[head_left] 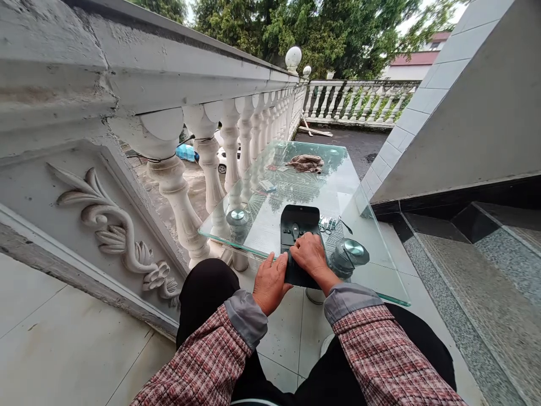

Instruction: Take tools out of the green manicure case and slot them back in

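Observation:
A black case lies unfolded at the near edge of the glass table, its lower part jutting toward me. A small metal tool sits in a slot in its upper half. My left hand grips the case's left edge. My right hand rests over the middle of the case with its fingers curled in; whatever they pinch is hidden. Just right of the case lie several small metal tools, some with finger rings, and a slim dark tool.
A crumpled brown cloth and a small flat packet lie farther back on the glass. Round metal table supports show under it. A white balustrade runs along the left; stone steps rise at the right.

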A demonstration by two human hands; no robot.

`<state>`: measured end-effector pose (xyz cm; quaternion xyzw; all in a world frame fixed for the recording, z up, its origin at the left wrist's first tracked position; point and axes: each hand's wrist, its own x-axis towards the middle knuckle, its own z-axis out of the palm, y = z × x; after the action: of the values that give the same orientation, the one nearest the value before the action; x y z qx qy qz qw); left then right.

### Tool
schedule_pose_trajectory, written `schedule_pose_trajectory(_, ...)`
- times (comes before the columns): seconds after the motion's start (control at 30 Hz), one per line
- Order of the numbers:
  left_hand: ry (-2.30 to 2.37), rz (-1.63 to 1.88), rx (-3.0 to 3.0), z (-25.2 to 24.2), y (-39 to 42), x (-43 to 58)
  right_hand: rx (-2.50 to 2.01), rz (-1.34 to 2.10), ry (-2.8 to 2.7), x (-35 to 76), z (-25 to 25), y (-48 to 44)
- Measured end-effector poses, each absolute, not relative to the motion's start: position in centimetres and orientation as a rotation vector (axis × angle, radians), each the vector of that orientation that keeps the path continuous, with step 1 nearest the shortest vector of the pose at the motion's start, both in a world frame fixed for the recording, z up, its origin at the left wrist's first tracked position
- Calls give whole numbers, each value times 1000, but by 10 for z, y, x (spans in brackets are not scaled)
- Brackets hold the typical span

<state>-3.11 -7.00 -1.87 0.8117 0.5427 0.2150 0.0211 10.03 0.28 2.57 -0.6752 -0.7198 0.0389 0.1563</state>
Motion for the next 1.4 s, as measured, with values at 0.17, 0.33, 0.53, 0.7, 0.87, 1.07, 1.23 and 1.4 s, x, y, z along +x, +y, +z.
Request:
schedule_pose_trajectory(0.17, 1673, 660, 2520, -19, -70, -32, -1916, 105, -2069, 100, 23, 0)
schedule_pose_trajectory(0.33, 1677, 655, 2509, -18, -70, -32, -1866, 111, -2056, 108, 23, 4)
schedule_pose_trajectory(0.53, 1674, 659, 2499, -16, -71, -31, -1802, 115, -1995, 133, 29, 5)
schedule_pose_trajectory(0.7, 1670, 663, 2493, -16, -71, -31, -1726, 135, -2049, 144, 25, -14)
schedule_pose_trajectory(0.87, 1666, 663, 2495, -17, -71, -31, -1600, 149, -2158, 142, 17, -39)
schedule_pose_trajectory(1.07, 1665, 664, 2493, -17, -71, -31, -1457, 65, -2284, 135, 8, -60)
schedule_pose_trajectory(1.23, 1667, 660, 2491, -15, -71, -30, -1486, 32, -2273, 134, 6, -61)
schedule_pose_trajectory(1.4, 1665, 653, 2492, -15, -71, -31, -1492, 39, -2257, 136, 6, -58)
